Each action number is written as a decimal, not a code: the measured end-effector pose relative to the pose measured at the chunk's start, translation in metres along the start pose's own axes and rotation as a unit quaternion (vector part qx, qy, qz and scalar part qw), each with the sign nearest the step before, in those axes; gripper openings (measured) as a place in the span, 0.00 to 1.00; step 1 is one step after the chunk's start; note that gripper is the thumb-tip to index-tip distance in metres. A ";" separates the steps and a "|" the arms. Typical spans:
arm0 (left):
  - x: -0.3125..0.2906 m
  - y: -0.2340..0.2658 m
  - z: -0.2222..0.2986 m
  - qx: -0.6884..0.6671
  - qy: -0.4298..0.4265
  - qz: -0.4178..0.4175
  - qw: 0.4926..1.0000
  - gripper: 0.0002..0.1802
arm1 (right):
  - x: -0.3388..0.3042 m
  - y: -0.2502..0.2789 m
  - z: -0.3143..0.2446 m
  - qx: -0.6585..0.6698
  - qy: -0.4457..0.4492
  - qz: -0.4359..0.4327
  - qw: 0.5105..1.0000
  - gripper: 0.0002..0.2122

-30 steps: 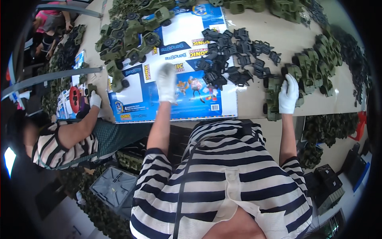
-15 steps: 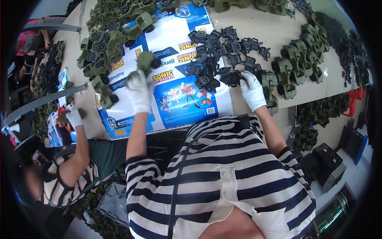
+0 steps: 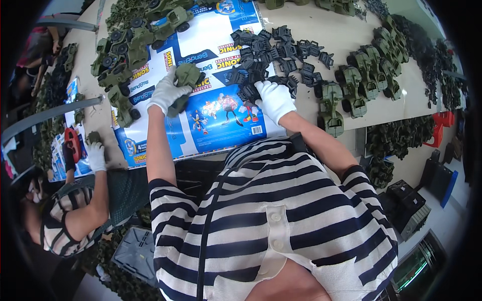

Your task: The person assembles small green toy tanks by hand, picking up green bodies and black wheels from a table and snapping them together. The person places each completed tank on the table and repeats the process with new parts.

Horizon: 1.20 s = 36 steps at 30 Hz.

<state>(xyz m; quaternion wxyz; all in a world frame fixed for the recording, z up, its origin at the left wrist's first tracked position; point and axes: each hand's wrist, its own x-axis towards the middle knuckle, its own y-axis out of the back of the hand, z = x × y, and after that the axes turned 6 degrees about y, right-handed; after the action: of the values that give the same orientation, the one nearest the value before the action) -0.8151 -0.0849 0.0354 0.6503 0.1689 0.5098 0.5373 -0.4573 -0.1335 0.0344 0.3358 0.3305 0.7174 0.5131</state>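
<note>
My left hand [image 3: 168,92], in a white glove, grips an olive-green toy vehicle [image 3: 188,76] above the printed cardboard sheet [image 3: 226,118]. The vehicle stands tilted, its lower end beside my palm. Gloved in white too, my right hand [image 3: 276,102] has its fingers bent at the near edge of a pile of black plastic parts [image 3: 258,55]. Its fingertips close on a black plastic part [image 3: 247,94], partly hidden by the glove.
Green toy vehicles [image 3: 133,52] crowd the sheet's left side. More green vehicles [image 3: 369,70] stand in rows on the table at right, beside dark parts [image 3: 424,55]. To the left, a co-worker's gloved hand [image 3: 96,156] is near a green piece. A metal bar [image 3: 55,115] crosses there.
My right hand has moved left along the near edge of the black parts. The left hand has turned the green vehicle and shifted its grip. The view has shifted slightly.
</note>
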 end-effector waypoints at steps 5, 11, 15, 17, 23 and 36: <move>-0.026 -0.045 -0.020 -0.293 0.044 -0.059 0.953 0.47 | -0.033 -0.032 0.015 -0.107 0.153 0.155 0.970 0.10; -0.095 -0.093 -0.010 -0.422 0.106 -0.011 0.900 0.32 | -0.067 -0.032 0.015 0.167 0.224 -0.014 0.960 0.07; -0.106 -0.111 -0.014 -0.477 0.092 0.024 0.874 0.36 | -0.063 -0.024 0.036 0.173 0.187 -0.020 0.967 0.11; -0.110 -0.112 -0.015 -0.475 0.050 0.042 0.878 0.37 | -0.050 -0.004 0.033 0.040 0.255 0.036 0.965 0.14; -0.129 -0.109 0.001 -0.507 -0.002 0.000 0.862 0.38 | -0.019 -0.037 0.023 -0.059 0.377 -0.025 0.924 0.19; -0.160 -0.123 0.025 -0.508 0.069 -0.022 0.858 0.41 | -0.055 -0.034 0.008 -0.037 0.248 -0.034 0.968 0.13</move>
<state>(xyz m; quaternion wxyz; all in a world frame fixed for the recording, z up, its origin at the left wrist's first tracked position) -0.7134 -0.2609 0.0290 0.6206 -0.2337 0.2133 0.7174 -0.4241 -0.1828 0.0078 0.1767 0.1562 0.7694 0.5936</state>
